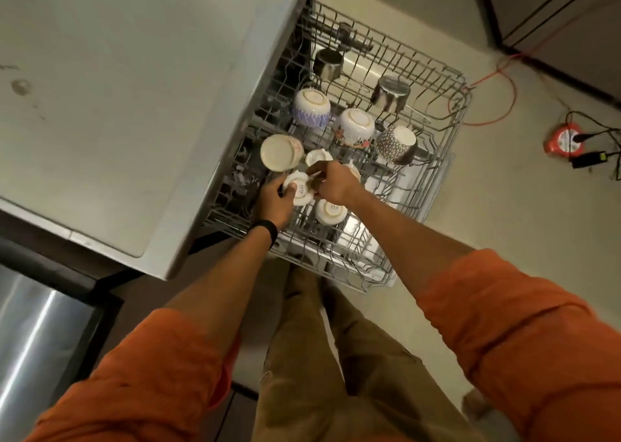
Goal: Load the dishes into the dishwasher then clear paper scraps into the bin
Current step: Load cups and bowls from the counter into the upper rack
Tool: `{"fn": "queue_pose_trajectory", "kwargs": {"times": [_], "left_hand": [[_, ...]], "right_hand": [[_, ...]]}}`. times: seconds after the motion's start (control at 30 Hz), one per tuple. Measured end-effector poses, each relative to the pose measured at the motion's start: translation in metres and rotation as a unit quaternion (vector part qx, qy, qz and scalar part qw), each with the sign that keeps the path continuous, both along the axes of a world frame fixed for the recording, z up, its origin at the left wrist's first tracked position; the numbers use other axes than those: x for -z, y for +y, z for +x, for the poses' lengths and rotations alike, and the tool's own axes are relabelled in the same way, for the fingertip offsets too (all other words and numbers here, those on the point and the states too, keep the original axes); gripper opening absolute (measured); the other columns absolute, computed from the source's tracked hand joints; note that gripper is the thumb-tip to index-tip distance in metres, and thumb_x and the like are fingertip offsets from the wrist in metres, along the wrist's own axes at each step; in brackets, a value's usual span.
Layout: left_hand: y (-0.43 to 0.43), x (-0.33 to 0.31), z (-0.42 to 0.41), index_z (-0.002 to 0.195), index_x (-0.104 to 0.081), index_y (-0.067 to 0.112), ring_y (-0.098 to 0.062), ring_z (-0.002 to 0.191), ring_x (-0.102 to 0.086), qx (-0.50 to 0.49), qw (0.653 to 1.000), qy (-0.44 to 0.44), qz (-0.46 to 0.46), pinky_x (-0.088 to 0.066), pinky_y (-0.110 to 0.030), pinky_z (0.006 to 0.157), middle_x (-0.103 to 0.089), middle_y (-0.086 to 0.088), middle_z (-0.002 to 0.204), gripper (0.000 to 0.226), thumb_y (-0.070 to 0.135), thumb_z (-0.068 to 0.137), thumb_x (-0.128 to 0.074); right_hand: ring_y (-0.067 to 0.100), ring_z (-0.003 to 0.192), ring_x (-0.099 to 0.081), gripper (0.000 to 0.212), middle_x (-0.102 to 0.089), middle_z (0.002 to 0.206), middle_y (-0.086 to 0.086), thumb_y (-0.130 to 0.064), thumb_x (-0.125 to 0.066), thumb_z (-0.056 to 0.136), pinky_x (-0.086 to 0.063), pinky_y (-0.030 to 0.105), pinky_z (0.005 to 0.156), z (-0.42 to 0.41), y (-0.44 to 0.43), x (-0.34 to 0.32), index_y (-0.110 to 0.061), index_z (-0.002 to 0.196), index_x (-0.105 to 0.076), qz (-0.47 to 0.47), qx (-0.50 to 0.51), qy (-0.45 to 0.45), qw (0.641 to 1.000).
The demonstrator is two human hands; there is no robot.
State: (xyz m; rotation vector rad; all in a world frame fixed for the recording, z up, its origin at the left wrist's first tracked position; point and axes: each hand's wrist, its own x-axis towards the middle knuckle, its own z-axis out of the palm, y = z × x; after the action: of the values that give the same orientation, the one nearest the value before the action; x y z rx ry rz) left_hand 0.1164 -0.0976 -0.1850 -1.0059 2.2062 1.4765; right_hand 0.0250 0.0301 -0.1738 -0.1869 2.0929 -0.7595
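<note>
Hands shared one white cup (300, 193): left hand (274, 203) curled round its upturned base, right hand (332, 181) pinching its edge, steadying it among the tines of the dishwasher rack (462, 82), mouth down, presumably to drain

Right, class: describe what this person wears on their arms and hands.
Both arms wear loose orange sleeves. The left sleeve and right sleeve are bunched up near the elbows, leaving the forearms bare. A black band circles the left wrist. The left hand and right hand are bare, without gloves.
</note>
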Motion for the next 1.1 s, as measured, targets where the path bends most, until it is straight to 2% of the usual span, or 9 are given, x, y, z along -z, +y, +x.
{"fn": "queue_pose_trajectory", "kwargs": {"times": [0.13,0.23,0.3,0.4,0.53,0.63,0.83,0.97,1.1], "left_hand": [[0.003,0.014,-0.002,0.121,-0.069,0.004,-0.026,0.105,-0.065,-0.004,1.000,0.001,-0.007,-0.052,-0.033,0.087,-0.071,-0.012,0.113,0.024,0.009,0.098,-0.063],[0.005,0.017,-0.008,0.119,-0.070,0.001,-0.019,0.097,-0.062,0.002,1.000,0.004,-0.015,-0.040,-0.012,0.072,-0.071,-0.011,0.110,0.025,0.010,0.097,-0.065],[0.006,0.017,-0.012,0.114,-0.071,0.001,-0.018,0.091,-0.060,0.030,0.999,-0.005,-0.028,-0.036,-0.011,0.067,-0.071,-0.010,0.104,0.022,0.013,0.097,-0.065],[0.006,0.024,-0.013,0.116,-0.071,0.005,-0.025,0.099,-0.064,0.057,0.997,-0.030,-0.034,-0.041,-0.025,0.078,-0.072,-0.010,0.110,0.021,0.013,0.098,-0.063],[0.006,0.027,-0.011,0.123,-0.070,0.012,-0.027,0.106,-0.065,0.050,0.997,-0.033,-0.052,-0.052,-0.036,0.089,-0.071,-0.009,0.117,0.027,0.017,0.097,-0.064],[0.005,0.035,-0.009,0.125,-0.069,0.012,-0.030,0.109,-0.064,0.046,0.996,-0.039,-0.072,-0.054,-0.047,0.093,-0.068,-0.012,0.121,0.029,0.018,0.097,-0.064],[0.009,0.039,-0.008,0.126,-0.066,0.009,-0.033,0.110,-0.061,0.029,0.996,-0.035,-0.081,-0.052,-0.046,0.096,-0.057,-0.016,0.126,0.028,0.014,0.099,-0.062],[0.011,0.043,-0.008,0.120,-0.063,0.010,-0.026,0.102,-0.059,0.018,0.993,-0.043,-0.109,-0.050,-0.034,0.090,-0.047,-0.013,0.130,0.023,0.015,0.098,-0.063],[0.006,0.047,-0.008,0.114,-0.063,0.010,-0.025,0.097,-0.061,0.016,0.994,-0.037,-0.099,-0.054,-0.040,0.089,-0.052,-0.012,0.123,0.020,0.018,0.096,-0.068]], "right_hand": [[0.033,0.106,-0.068,0.030,-0.072,0.114,0.016,-0.014,-0.062,0.097,-0.055,0.040,0.088,0.005,0.000,0.025,-0.007,0.126,-0.067,0.034,-0.007,0.017,0.999],[0.034,0.108,-0.066,0.036,-0.071,0.117,0.017,-0.016,-0.062,0.097,-0.054,0.042,0.091,0.007,0.005,0.035,-0.008,0.132,-0.063,0.038,0.020,0.009,0.999],[0.035,0.108,-0.066,0.036,-0.071,0.116,0.016,-0.021,-0.062,0.097,-0.054,0.040,0.089,0.008,0.008,0.042,-0.010,0.132,-0.062,0.046,0.027,0.008,0.999],[0.035,0.106,-0.066,0.034,-0.071,0.115,0.016,-0.026,-0.060,0.099,-0.051,0.035,0.083,0.013,0.009,0.046,-0.013,0.130,-0.064,0.059,0.023,0.011,0.998],[0.034,0.104,-0.066,0.035,-0.071,0.112,0.015,-0.030,-0.062,0.100,-0.040,0.029,0.075,0.020,0.007,0.049,-0.012,0.130,-0.064,0.058,0.043,0.035,0.997],[0.032,0.101,-0.067,0.033,-0.073,0.108,0.012,-0.032,-0.062,0.100,-0.038,0.028,0.072,0.023,0.006,0.051,-0.013,0.126,-0.067,0.061,0.048,0.057,0.995],[0.030,0.101,-0.068,0.034,-0.073,0.108,0.009,-0.036,-0.065,0.098,-0.041,0.029,0.072,0.031,0.002,0.056,-0.015,0.124,-0.067,0.067,0.078,0.075,0.992],[0.029,0.105,-0.068,0.031,-0.074,0.112,0.007,-0.033,-0.068,0.097,-0.041,0.028,0.077,0.031,0.001,0.052,-0.017,0.123,-0.068,0.053,0.113,0.071,0.990],[0.026,0.099,-0.069,0.028,-0.075,0.108,0.006,-0.033,-0.071,0.095,-0.047,0.033,0.076,0.031,0.001,0.050,-0.016,0.117,-0.068,0.058,0.155,0.053,0.985]]}}
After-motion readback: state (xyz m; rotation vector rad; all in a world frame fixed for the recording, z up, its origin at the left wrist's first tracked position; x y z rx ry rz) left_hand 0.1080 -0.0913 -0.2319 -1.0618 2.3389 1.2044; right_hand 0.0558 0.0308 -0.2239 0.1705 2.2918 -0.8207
